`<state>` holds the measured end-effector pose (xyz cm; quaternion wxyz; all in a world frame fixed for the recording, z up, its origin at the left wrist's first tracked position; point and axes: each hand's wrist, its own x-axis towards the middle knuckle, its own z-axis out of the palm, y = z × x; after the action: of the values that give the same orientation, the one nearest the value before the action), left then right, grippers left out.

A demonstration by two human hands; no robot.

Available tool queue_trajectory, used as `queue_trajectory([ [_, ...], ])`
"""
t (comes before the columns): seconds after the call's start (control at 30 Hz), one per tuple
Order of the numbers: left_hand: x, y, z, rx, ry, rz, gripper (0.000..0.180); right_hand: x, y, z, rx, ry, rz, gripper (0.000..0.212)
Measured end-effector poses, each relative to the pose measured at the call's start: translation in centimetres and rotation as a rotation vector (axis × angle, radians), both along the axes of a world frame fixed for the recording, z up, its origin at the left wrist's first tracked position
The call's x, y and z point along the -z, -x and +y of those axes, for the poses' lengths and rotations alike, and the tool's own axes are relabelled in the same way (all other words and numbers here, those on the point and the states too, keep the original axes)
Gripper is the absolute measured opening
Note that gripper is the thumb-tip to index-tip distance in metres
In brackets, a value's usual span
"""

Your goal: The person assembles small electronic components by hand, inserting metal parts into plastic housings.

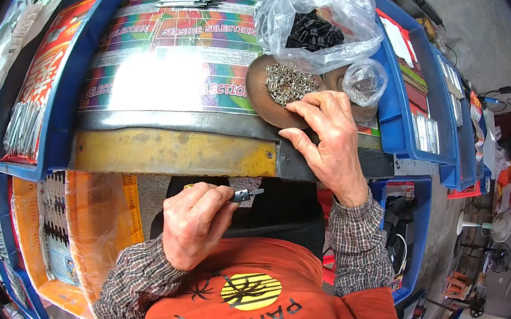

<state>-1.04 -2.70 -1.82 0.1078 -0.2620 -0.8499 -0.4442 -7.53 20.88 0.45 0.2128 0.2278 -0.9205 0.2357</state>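
Head view | left hand [197, 219] pinches grey cylindrical part [241, 196], long axis pointing right | right hand [335, 137], thumb parted from forefinger, nearer small screws [289, 83], which I see heaped in brown dish [255, 93], ahead-left.

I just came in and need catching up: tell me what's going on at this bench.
The person's left hand grips a small dark grey part with a metal tip, just in front of the bench edge. The right hand is at the pile of small metal pieces on a round brown dish, its thumb and forefinger apart. Beyond the dish, an open clear plastic bag holds black parts.
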Motion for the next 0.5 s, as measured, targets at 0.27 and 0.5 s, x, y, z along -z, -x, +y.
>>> queue_trajectory([
  [0.27, -0.4, -0.2, 0.1, 0.003, 0.016, 0.008, 0.02, -0.6, -0.4, -0.1, -0.008, 0.07, -0.04, 0.019],
  [0.5, -0.4, -0.6, 0.1, 0.01, 0.014, -0.03, 0.021, -0.4, -1.2, -0.7, -0.053, 0.183, -0.019, 0.011],
])
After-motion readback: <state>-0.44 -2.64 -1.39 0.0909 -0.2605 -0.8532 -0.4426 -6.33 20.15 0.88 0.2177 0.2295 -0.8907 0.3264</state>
